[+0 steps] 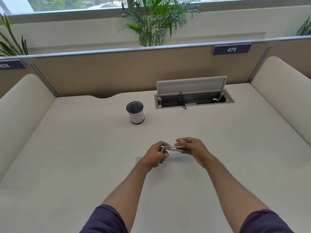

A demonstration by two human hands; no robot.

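Sleeves (pixel 104 219) cropped, near edge.
Left hand (pixel 155 156), right hand (pixel 193 148) pinch small grey item (pixel 170 148); fingers hide most.

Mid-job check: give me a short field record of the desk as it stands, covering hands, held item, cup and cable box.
item: thin grey-white stick-like piece with a yellow-green part, held above the cream desk; kind too small to tell
left hand: grips the piece's left end
right hand: pinches its right end
cup: black mesh cup with white paper label, upright, beyond the hands, untouched
cable box: grey recessed cable box, lid raised, black cable inside
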